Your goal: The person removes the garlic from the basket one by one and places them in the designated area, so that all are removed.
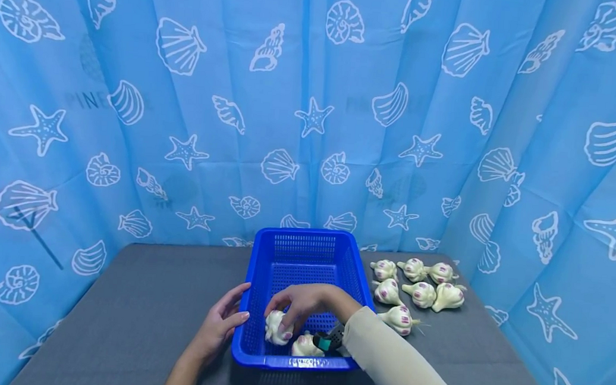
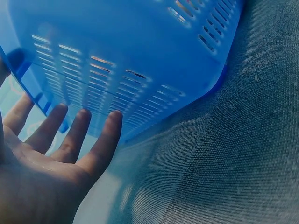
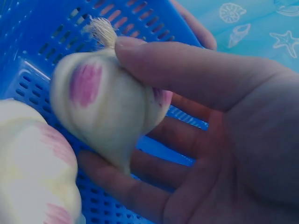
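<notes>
My right hand [image 1: 302, 302] reaches into the blue plastic basket [image 1: 296, 361] and grips a garlic bulb [image 1: 279, 327]. The right wrist view shows the thumb along the top of this white, purple-marked bulb [image 3: 110, 100], near its root tuft, and the fingers beneath. Another garlic bulb [image 1: 306, 345] lies at the basket's near end, partly hidden by the right wrist. My left hand [image 1: 219, 323] is at the basket's left side, with thumb and a fingertip at the rim. From the left wrist, its other fingers [image 2: 100, 144] appear spread and nearly straight against the slotted outer wall.
To the basket's right, several garlic bulbs [image 1: 420, 293] lie loosely grouped on the grey cloth-covered table [image 1: 160, 307]. One bulb [image 1: 398, 319] sits close to the right forearm. A blue curtain [image 1: 313, 121] with white shell prints hangs behind and along both sides.
</notes>
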A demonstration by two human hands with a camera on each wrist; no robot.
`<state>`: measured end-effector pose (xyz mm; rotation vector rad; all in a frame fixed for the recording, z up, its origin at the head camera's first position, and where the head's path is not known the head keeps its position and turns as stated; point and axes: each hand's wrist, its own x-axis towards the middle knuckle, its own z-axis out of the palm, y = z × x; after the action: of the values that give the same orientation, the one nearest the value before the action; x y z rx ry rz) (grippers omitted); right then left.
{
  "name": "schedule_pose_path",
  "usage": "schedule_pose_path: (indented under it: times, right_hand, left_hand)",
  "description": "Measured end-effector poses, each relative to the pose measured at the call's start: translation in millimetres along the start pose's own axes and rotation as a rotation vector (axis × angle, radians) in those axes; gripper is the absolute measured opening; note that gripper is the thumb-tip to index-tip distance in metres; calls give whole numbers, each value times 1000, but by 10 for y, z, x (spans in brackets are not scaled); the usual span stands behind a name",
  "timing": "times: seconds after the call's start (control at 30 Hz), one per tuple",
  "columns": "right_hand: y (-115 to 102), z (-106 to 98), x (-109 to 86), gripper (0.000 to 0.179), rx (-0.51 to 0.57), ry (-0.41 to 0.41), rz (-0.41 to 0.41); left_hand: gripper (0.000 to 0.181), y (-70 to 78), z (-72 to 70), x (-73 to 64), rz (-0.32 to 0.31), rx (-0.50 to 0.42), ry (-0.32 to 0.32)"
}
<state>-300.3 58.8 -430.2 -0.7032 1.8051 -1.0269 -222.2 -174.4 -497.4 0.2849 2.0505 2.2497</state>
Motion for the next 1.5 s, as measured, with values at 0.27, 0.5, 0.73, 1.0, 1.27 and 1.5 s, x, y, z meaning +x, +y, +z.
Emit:
schedule_pose_path:
  times: [0.27, 0.5, 0.73, 1.0, 1.27, 1.5]
  right_hand:
    - [7, -71, -92, 40, -15, 109, -54]
    - [-2, -118, -172, 42, -65, 220, -70]
    - [-5, -198, -257, 49, -23, 284, -142]
    - [-2, -250, -419, 54, 41, 355, -225]
    - [48, -283, -622, 52, 27, 455, -296]
    - [118, -278, -804, 54, -10, 586, -348]
  left_hand:
    - [57, -6, -2, 0, -1, 0, 1]
    - [57, -20, -7, 8, -2, 15, 5]
    - [57, -19, -3, 4, -3, 22, 5]
    - [56, -19, -1, 10, 14, 6, 4]
    - [56, -30, -7, 9, 29, -8, -3]
    - [56, -29, -3, 1, 36, 2, -10]
